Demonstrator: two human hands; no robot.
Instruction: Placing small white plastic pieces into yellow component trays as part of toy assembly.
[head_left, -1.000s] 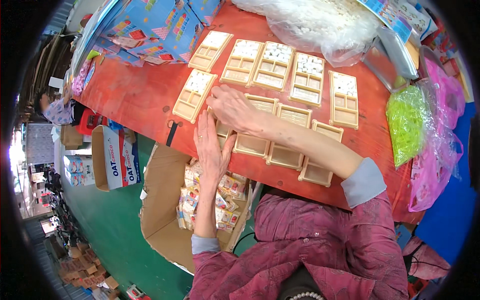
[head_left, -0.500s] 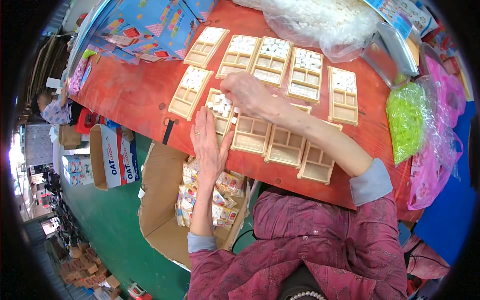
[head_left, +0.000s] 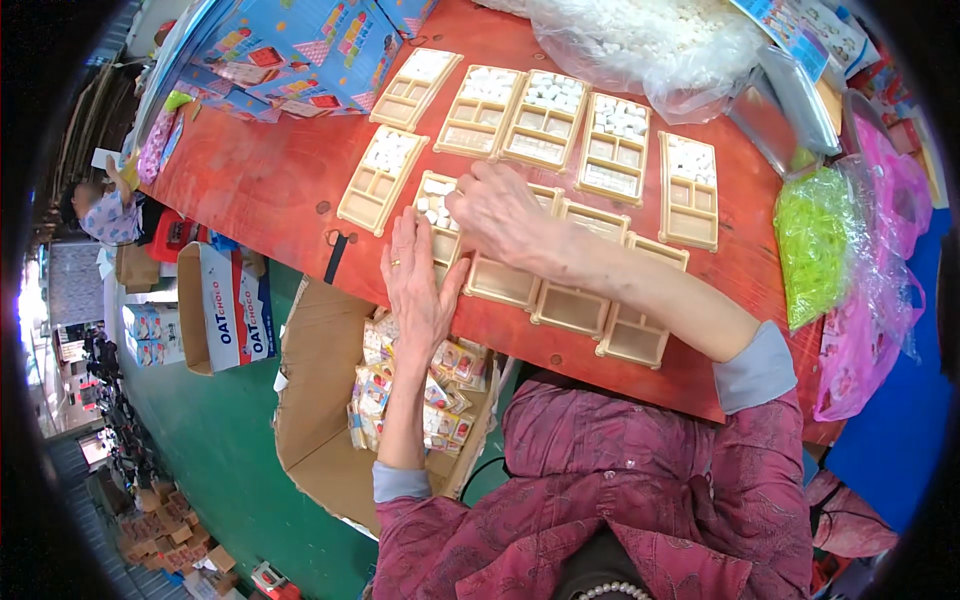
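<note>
My left hand [head_left: 415,285] lies flat against the left edge of a small cream plastic tray [head_left: 443,246], its thumb spread away from the fingers. Over the same tray's right side bends my right hand [head_left: 510,220], fingers curled down. Whatever its fingertips hold is hidden. Small white pieces [head_left: 433,211] lie in the tray's upper compartment, between the two hands. To the right, bare divided trays [head_left: 570,307] stand in a row, partly under my right forearm. Behind them, several more trays [head_left: 614,150] have their top compartments filled with white pieces.
A large clear bag of white pieces [head_left: 650,50] rests at the back of the red table [head_left: 270,180]. Blue printed boxes [head_left: 290,55] stand far left; green and pink bags [head_left: 815,240] lie right. Below the front edge, a cardboard box [head_left: 325,400] holds printed packets.
My right hand has come right and a little nearer, and now covers the tray's right side, where loose white pieces showed before. My left hand has stayed in place.
</note>
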